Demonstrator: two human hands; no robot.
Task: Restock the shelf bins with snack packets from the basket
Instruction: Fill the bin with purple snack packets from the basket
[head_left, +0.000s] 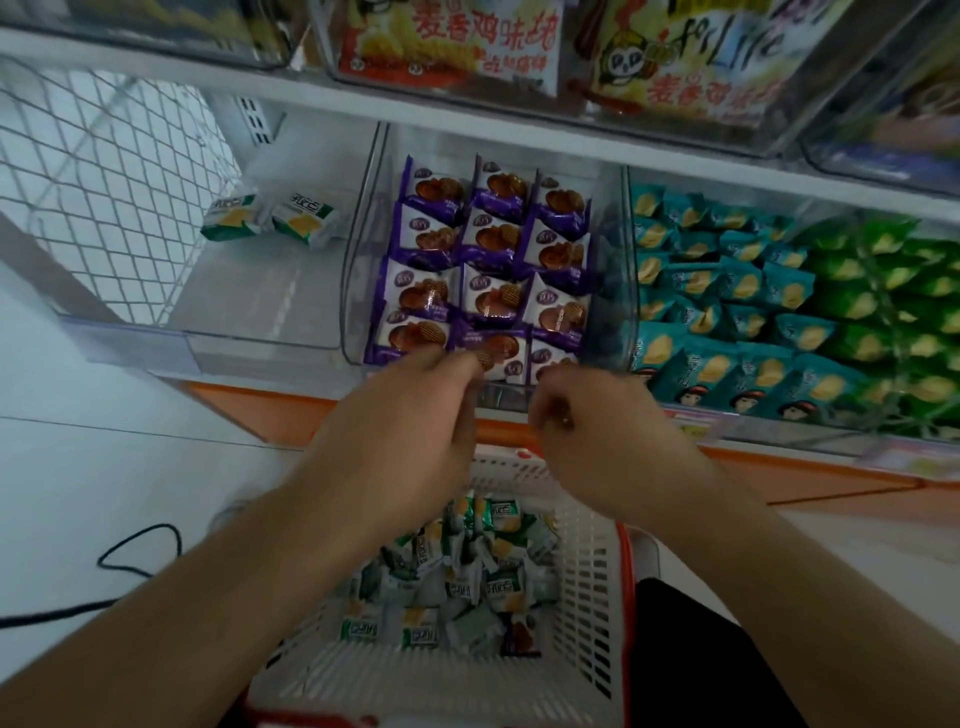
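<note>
A white slatted basket (587, 582) sits nearest, holding a loose heap of green-and-white snack packets (457, 587) pointing every way. Just beyond the basket, the left hand (415, 415) and right hand (597, 431) curl at the front edge of a clear shelf bin (358, 270); whether either pinches a packet cannot be told. Purple packets (488, 260) fill this bin in three rows, long axes running front to back. Left of the bin, two green-and-white packets (270, 215) lie flat in a clear tray (249, 343).

Shop, snack-filled shelf bins (618, 291), basket (587, 587)
</note>
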